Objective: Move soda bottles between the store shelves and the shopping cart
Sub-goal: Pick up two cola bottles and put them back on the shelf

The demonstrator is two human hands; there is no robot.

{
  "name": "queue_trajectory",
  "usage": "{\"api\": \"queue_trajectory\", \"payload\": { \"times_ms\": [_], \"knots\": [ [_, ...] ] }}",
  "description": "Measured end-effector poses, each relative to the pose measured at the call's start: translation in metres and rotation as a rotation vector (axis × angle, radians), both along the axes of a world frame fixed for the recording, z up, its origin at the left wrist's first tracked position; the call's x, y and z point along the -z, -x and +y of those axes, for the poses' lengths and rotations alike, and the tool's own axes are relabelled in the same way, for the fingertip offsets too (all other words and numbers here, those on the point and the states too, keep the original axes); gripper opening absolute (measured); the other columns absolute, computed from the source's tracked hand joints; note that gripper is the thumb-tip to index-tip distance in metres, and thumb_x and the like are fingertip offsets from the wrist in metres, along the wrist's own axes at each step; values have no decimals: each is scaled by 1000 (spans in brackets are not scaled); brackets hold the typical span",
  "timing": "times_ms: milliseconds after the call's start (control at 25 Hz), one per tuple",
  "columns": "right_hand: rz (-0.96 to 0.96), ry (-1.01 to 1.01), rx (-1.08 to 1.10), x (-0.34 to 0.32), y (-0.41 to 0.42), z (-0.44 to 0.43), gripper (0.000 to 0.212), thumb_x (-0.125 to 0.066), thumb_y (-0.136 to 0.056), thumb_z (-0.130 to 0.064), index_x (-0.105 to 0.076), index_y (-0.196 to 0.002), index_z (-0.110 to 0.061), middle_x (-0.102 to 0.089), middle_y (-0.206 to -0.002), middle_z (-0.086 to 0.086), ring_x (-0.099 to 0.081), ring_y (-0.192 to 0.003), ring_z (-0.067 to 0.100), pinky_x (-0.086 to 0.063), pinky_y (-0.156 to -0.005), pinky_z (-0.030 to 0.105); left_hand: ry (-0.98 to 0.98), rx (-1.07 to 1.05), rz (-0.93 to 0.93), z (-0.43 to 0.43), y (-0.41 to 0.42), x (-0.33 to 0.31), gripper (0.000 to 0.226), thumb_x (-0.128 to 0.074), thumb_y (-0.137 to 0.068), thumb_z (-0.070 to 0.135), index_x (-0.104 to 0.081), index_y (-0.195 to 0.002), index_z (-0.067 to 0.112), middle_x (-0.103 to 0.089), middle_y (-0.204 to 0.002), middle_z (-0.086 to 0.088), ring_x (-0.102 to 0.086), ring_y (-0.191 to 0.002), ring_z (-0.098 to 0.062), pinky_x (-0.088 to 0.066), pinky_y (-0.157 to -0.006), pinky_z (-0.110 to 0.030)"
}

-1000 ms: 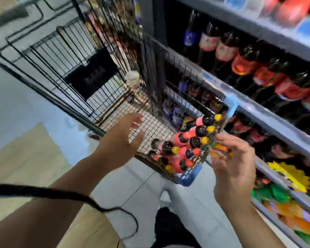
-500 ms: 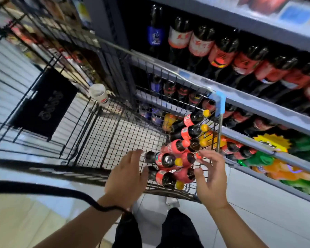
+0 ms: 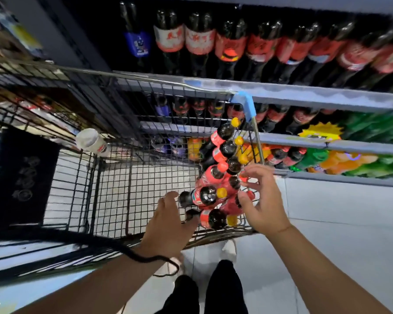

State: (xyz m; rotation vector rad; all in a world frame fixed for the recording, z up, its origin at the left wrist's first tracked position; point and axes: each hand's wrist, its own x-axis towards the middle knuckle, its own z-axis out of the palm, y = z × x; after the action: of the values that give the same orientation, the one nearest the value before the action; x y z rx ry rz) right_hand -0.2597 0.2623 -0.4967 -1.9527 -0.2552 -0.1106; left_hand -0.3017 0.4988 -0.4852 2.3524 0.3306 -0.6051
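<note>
Beside the cart's near right corner, two bare hands flank one heap of soda bottles.
Seven small bottles can be counted lying in the basket, with four yellow caps showing; overlap and the right hand hide any more. At 8 o'clock from the heap, the left hand has its fingers wide and relaxed, holding nothing. At 4 o'clock, the right hand's fingers are half curled among red caps; whether they grip one I cannot tell. One white cup sits at 10 o'clock. Three shelves run from 12 to 3 o'clock. The top row of big bottles has one blue label, the rest red, blurred and cut off at the right edge.
</note>
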Motion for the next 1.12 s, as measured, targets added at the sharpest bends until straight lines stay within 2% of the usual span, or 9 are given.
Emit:
{"api": "queue_trajectory", "payload": {
  "times_ms": [80,200,320,400,560,680,800,920,1120],
  "knots": [
    [14,12,22,0,1,0,37,-56,-90,-35,-46,-124,-25,-46,-125,-3,-54,-119,23,-54,-95,45,112,15,-27,-6,-17,9,65,-77,-78,49,-40,-127,29,-46,-127,11,-53,-116,-17,-43,-86,-27],
    [31,8,62,3,2,0,44,-54,-93,-48,-49,-124,-17,-48,-125,-3,-56,-116,16,-55,-91,34,107,123,-62,-23,-59,29,80,-78,-78,47,-37,-144,26,-43,-141,4,-49,-122,-14,-39,-95,-26],
    [71,6,97,5,0,2,51,-48,-93,-63,-50,-123,-22,-49,-123,-3,-58,-114,18,-55,-88,25,162,125,-43,-43,-105,47,84,-75,-62,61,-36,-135,48,-47,-124,24,-53,-104,-3,-38,-84,-20],
    [89,-9,108,4,-1,3,50,-47,-93,-65,-50,-122,-25,-50,-121,-2,-60,-112,17,-53,-87,18,200,149,-25,-49,-124,63,89,-77,-54,59,-36,-132,50,-46,-124,25,-51,-102,-2,-37,-80,-20],
    [91,-77,97,5,-2,3,40,-52,-96,-52,-49,-122,-23,-51,-120,3,-61,-109,20,-55,-85,27,291,154,9,-34,-114,108,95,-82,-42,60,-33,-122,41,-46,-124,11,-53,-107,-6,-42,-81,-17],
    [82,-97,108,6,-2,1,44,-52,-96,-57,-50,-121,-20,-52,-120,3,-61,-108,20,-55,-84,24,155,321,201,-5,-90,133,102,-76,-38,65,-24,-123,41,-37,-122,9,-50,-106,-12,-43,-82,-22],
    [67,-60,116,10,-2,-1,31,-57,-93,-36,-48,-120,-23,-53,-117,-1,-61,-107,23,-57,-83,31,73,406,222,7,-85,150,88,-80,-49,53,-38,-124,37,-52,-109,14,-57,-100,-14,-44,-72,-25],
    [63,-21,106,12,-1,-1,32,-55,-87,-25,-49,-118,-19,-54,-114,-1,-61,-106,28,-56,-82,40,77,440,154,-6,-91,157,84,-85,-67,30,-42,-139,32,-63,-116,6,-61,-108,-19,-51,-88,-33],
    [99,-42,80,11,0,0,29,-54,-86,-24,-51,-114,-18,-54,-112,-3,-61,-104,23,-54,-81,25,-54,512,48,-14,-94,166,66,-79,-78,33,-45,-135,30,-65,-116,1,-63,-107,-22,-52,-91,-39]
  ]
}}
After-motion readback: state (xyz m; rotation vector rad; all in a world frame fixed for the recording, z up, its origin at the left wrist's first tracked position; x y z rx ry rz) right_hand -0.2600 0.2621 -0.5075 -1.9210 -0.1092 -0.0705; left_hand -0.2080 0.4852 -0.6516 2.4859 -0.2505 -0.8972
